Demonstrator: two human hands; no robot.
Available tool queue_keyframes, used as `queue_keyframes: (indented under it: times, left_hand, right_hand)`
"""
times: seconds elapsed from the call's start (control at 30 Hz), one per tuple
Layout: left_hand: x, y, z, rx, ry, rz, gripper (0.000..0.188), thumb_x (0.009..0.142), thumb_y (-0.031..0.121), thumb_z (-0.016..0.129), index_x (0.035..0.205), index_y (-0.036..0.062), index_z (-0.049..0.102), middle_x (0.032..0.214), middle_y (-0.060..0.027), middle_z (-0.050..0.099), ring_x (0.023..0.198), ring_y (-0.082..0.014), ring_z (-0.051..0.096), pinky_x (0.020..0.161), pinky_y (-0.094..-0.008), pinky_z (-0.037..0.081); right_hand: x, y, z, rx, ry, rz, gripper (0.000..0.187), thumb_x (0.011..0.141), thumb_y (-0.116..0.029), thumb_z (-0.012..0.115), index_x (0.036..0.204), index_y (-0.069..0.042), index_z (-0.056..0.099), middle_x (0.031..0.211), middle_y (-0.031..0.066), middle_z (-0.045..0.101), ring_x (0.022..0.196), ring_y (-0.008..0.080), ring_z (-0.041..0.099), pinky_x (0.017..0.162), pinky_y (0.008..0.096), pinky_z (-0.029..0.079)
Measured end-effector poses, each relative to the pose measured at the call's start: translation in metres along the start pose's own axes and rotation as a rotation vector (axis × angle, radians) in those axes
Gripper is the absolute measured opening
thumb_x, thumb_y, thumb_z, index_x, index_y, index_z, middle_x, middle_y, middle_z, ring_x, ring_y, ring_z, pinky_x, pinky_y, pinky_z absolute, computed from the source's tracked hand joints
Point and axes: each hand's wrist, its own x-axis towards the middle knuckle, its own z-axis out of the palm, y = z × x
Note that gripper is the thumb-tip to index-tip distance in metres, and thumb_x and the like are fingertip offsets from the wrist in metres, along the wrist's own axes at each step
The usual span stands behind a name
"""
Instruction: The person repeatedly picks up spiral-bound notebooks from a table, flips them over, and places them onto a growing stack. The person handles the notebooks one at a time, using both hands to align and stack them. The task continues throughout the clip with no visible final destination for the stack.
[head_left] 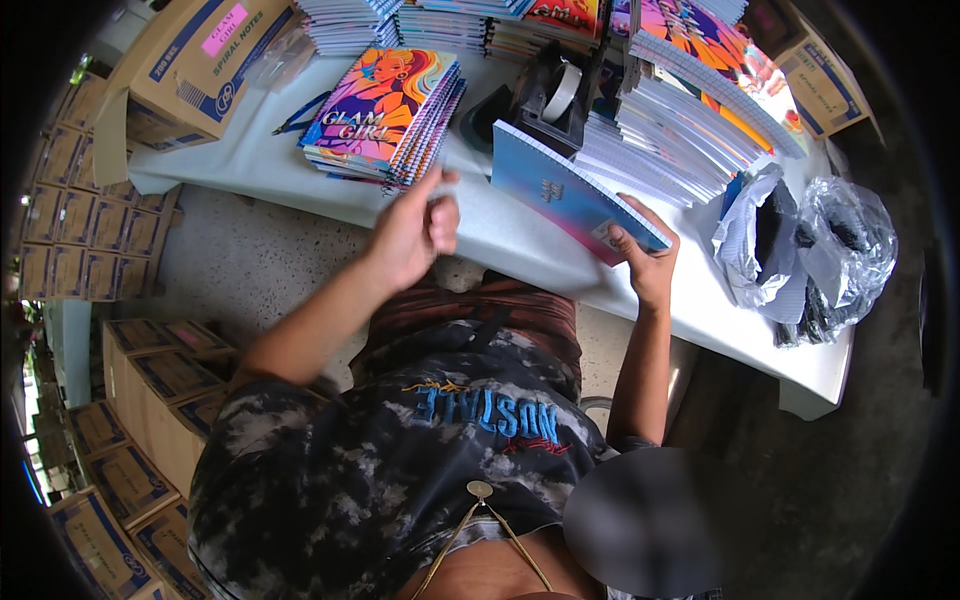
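Note:
My right hand (648,255) grips the lower right corner of a blue and pink spiral notebook (560,195), thumb on its cover. The notebook is held tilted over the table edge, its wire binding along the upper side. My left hand (415,230) is in the air before the table edge, its fingers curled and nothing visible in them. Just beyond it lies a stack of spiral notebooks (385,110) with a colourful illustrated cover on top. A black tape dispenser (550,105) with a roll of clear tape stands behind the held notebook.
More notebook stacks (700,110) fill the table's back and right. Crumpled clear plastic wrap (845,235) lies at the right end of the white-covered table (480,230). An open carton (200,75) stands at the back left. Stacked cartons (150,400) stand on the floor at left.

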Motion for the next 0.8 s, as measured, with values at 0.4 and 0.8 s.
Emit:
queue_keyframes:
  times: [0.4, 0.8]
  left_hand:
    - [-0.075, -0.109, -0.161, 1.138, -0.622, 0.105, 0.03, 0.081, 0.012, 0.054, 0.111, 0.007, 0.055, 0.125, -0.0136, 0.045, 0.122, -0.0269, 0.037, 0.105, -0.0449, 0.015]
    - [-0.004, 0.04, -0.017, 1.2, -0.175, 0.611, 0.029, 0.094, 0.024, 0.037, 0.089, 0.0, 0.053, 0.067, 0.0012, 0.044, 0.058, -0.0053, 0.035, 0.055, -0.0201, 0.032]
  right_hand:
    - [0.008, 0.009, 0.002, 0.0, 0.055, -0.11, 0.034, 0.077, -0.001, 0.063, 0.11, 0.001, 0.057, 0.107, 0.0076, 0.06, 0.091, 0.0108, 0.054, 0.083, 0.0234, 0.042]
    - [0.006, 0.003, 0.01, -0.034, 0.06, -0.122, 0.03, 0.077, -0.004, 0.065, 0.107, 0.001, 0.059, 0.095, 0.0048, 0.062, 0.084, 0.0089, 0.055, 0.077, 0.0218, 0.043]
